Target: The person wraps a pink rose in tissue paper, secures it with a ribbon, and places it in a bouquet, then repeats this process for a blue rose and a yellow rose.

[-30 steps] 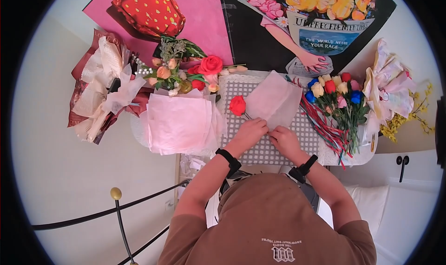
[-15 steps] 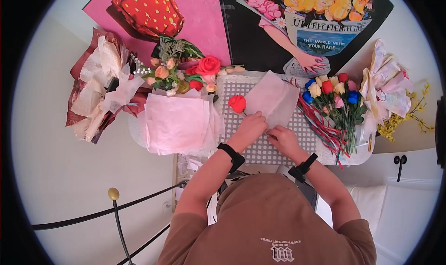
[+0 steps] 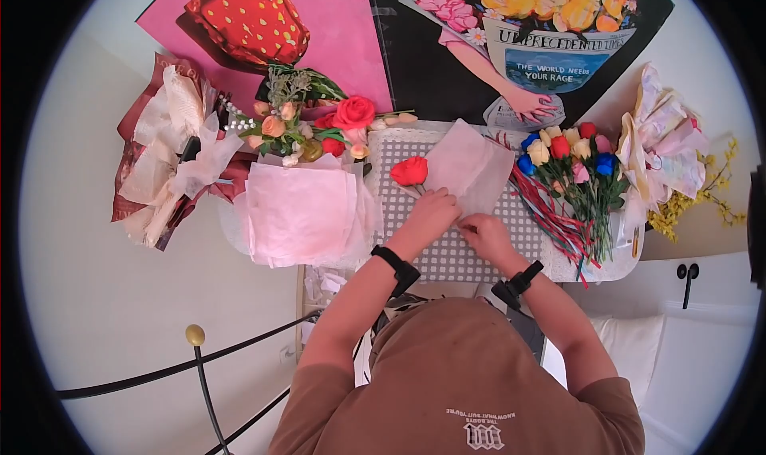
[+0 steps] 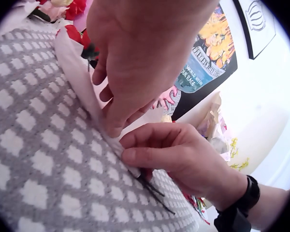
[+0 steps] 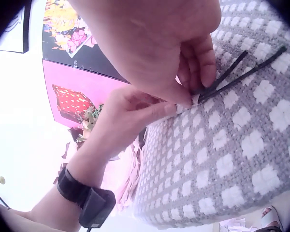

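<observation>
A red rose [image 3: 409, 171] lies at the left edge of a translucent pink sheet of wrapping paper [image 3: 471, 164] on the checked cloth. My left hand [image 3: 435, 216] pinches the lower part of the sheet where it is gathered round the stems. Close beside it, my right hand [image 4: 159, 150] pinches the narrow bottom of the gathered paper between thumb and fingers. Two dark stems [image 5: 251, 72] stick out below the paper in the right wrist view. The left fingertips press the fold in the left wrist view.
Left of the cloth [image 3: 447, 267] lies a stack of pink sheets [image 3: 299, 212], with mixed flowers [image 3: 291, 128] behind. To the right are ribbons [image 3: 542, 208] and a bunch of coloured roses [image 3: 570, 156]. Wrapped paper bundles [image 3: 171, 152] stand at the far left and right.
The red rose has turned and tipped slightly upward beside the sheet. Both hands stay at the lower end of the paper, and my right hand has shifted only a little.
</observation>
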Motion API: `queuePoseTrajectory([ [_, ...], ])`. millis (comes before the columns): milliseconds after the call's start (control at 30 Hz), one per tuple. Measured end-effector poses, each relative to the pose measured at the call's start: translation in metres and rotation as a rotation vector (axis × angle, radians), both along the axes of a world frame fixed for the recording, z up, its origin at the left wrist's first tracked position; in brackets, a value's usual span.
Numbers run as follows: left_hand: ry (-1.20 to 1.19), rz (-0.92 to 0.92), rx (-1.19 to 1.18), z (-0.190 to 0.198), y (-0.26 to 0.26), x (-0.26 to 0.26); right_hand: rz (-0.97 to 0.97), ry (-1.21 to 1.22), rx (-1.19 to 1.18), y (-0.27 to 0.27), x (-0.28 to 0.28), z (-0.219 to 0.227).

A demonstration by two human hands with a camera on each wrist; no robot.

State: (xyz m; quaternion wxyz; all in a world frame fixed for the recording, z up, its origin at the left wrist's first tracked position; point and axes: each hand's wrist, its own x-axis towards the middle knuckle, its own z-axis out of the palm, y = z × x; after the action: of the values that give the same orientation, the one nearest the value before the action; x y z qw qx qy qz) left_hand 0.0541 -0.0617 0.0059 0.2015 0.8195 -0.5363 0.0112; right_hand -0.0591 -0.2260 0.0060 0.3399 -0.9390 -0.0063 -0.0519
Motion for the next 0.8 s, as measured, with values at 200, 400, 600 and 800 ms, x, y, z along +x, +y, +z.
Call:
queuePoseTrajectory([
  [200, -0.038, -0.008, -0.141, 0.003, 0.018, -0.006, -0.034, 0.067, 0.12, -0.002, 0.005, 0.002],
  [400, -0.056, -0.015, -0.09, 0.005, 0.009, 0.006, -0.048, -0.028, 0.017, 0.003, -0.001, 0.004],
  [600, 0.08, 0.024, 0.09, 0.013, -0.011, 0.013, 0.065, -0.162, -0.163, 0.003, -0.006, 0.006],
  [800, -0.105, 0.123, 0.034, 0.007, -0.011, -0.006, 0.057, -0.199, -0.151, 0.005, -0.006, 0.004],
])
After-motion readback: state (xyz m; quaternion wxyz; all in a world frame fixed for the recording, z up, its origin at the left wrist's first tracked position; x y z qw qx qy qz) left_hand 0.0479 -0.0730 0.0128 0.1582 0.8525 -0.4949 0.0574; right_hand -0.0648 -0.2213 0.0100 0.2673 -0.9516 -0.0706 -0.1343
